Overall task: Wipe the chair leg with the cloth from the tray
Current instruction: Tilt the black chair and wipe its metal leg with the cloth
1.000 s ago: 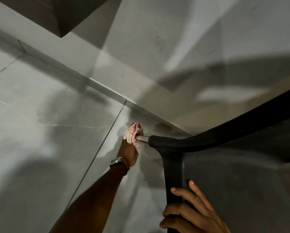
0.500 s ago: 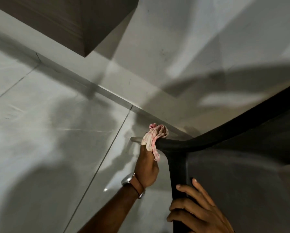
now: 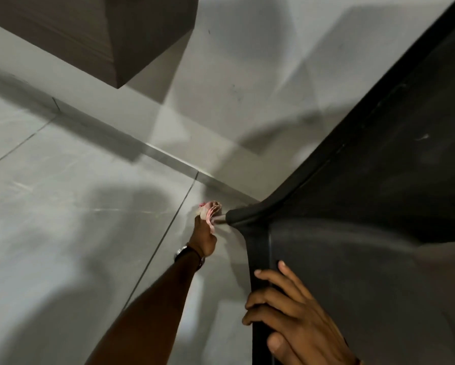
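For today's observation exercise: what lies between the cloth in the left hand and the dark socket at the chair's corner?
In the head view, only a short bare stretch of the metal chair leg shows between the cloth and the chair.

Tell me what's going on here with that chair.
A person is wiping a black plastic chair's thin metal leg. The left hand, with a wristwatch on its wrist, grips a crumpled pink-and-white cloth wrapped around the leg, just past the chair's corner. The right hand grasps the chair's dark edge, steadying it above the grey tiled floor.
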